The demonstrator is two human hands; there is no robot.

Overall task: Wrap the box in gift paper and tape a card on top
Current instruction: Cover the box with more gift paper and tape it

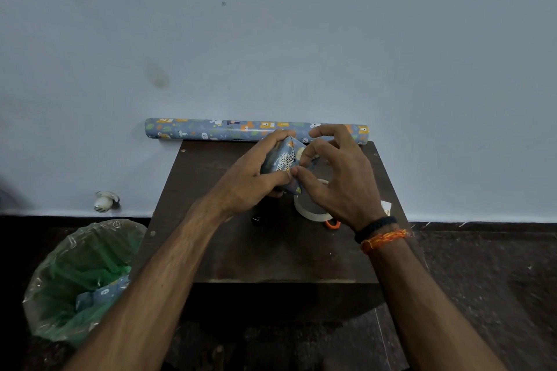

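Box (284,159) between both hands, mid-table.

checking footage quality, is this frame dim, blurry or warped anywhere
Head view: dim and bluish, the dark brown wooden table nearly merging with the floor; wide-angle bending curves the blue animal-print gift paper roll and skirting; edges soft, worst at the far left; both hands on the wrapped box are fairly sharp.

Dim, flat, bluish light. The wall (271,39) darkens toward the corners. The floor (482,295) is murky and grainy. Wide-angle bending stretches the forearms; the far left edge blurs.
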